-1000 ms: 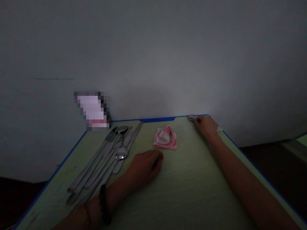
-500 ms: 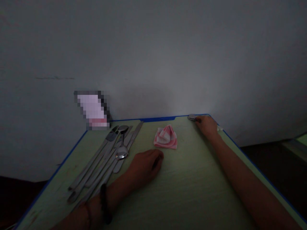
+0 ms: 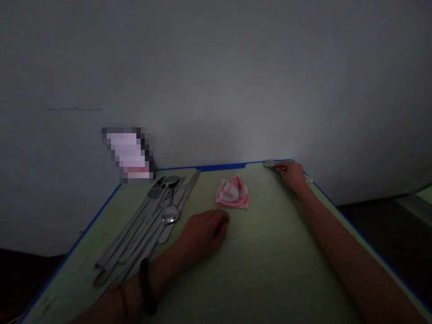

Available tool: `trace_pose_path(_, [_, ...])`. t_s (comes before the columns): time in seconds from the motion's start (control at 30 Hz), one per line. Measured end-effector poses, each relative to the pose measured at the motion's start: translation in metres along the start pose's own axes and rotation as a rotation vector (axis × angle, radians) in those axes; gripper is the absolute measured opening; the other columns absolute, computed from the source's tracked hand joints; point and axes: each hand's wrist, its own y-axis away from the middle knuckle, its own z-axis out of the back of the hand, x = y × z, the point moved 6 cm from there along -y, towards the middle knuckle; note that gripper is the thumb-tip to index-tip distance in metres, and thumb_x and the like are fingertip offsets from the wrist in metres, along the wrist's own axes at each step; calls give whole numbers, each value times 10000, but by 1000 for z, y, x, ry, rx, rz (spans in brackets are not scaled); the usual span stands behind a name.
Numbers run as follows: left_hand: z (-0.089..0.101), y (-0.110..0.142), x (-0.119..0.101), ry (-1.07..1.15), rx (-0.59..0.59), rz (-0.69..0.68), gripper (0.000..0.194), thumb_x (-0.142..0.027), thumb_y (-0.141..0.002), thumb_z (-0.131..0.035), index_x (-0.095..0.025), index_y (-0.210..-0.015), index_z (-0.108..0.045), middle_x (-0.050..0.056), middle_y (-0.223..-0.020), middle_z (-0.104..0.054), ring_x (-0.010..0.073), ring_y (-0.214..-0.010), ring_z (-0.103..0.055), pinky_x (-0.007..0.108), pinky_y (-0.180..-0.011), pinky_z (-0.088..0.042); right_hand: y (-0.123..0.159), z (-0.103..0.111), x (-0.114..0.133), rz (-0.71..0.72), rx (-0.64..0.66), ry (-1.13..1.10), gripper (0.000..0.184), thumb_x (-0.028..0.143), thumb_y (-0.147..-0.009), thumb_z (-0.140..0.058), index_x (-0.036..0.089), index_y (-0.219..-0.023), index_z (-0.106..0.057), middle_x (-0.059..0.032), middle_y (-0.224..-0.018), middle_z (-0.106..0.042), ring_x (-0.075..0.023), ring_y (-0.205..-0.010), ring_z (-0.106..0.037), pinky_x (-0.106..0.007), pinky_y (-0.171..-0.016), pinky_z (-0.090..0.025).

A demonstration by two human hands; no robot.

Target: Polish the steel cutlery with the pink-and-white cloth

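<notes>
At the far right corner of the table, my right hand (image 3: pixel 292 175) pinches a metal spoon (image 3: pixel 269 164) by its handle. The spoon's bowl points left along the back edge, and my fingers cover much of its handle. My left hand (image 3: pixel 204 230) rests on the tabletop near the middle, loosely curled, with nothing visible in its fingers. Just beyond it sits a crumpled pink and white cloth (image 3: pixel 232 193), not touched by either hand. Left of my left hand lies a pile of metal cutlery, with a shiny spoon (image 3: pixel 170 215) on top and a table knife (image 3: pixel 191 185) at its right side.
The light green table (image 3: pixel 263 270) has a blue rim and stands against a grey wall (image 3: pixel 216 81). A blurred-out device with a bright screen (image 3: pixel 128 153) leans on the wall at the back left. Several long handles (image 3: pixel 124 243) reach toward the table's near left.
The view has shifted very slightly. My right fingers have moved a little on the spoon, so more of its handle shows. My left hand and the cloth stay put.
</notes>
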Motion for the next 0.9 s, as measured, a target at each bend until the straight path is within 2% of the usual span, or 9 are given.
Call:
trace_pose_path(0.3, [0,0,0,-15,34,12,151,-224,-883,-397,-198,-931,-538,27,-889,-634,163,-776,-582,271,-686,-424,11,5,13,-77,20,230,353,307,-883,-396,229,-1093,-669,-122,-1031,-683,-265,-957,-624,-368,-811,-460])
trace_pose_path(0.57, [0,0,0,-10,22,8,145,-209,-873,-410,-199,-939,-539,28,-914,-640,161,-796,-586,266,-698,-420,14,7,15,-106,45,284,370,349,-893,-364,236,-1078,-663,-134,-1015,-672,-278,-944,-619,-388,-766,-464])
trace_pose_path(0.7, [1,0,-1,-9,29,14,151,-208,-871,-412,-198,-935,-548,31,-910,-644,160,-791,-588,261,-692,-415,14,4,14,-94,94,267,368,415,-872,-409,232,-1083,-648,-129,-1030,-665,-271,-952,-615,-383,-769,-462])
trace_pose_path(0.9, [1,0,-1,-17,28,21,146,-215,-871,-413,-197,-922,-549,27,-879,-644,159,-757,-585,258,-664,-407,14,5,14,-112,107,269,343,377,-830,-495,210,-1099,-627,-137,-1047,-657,-273,-980,-606,-367,-772,-456])
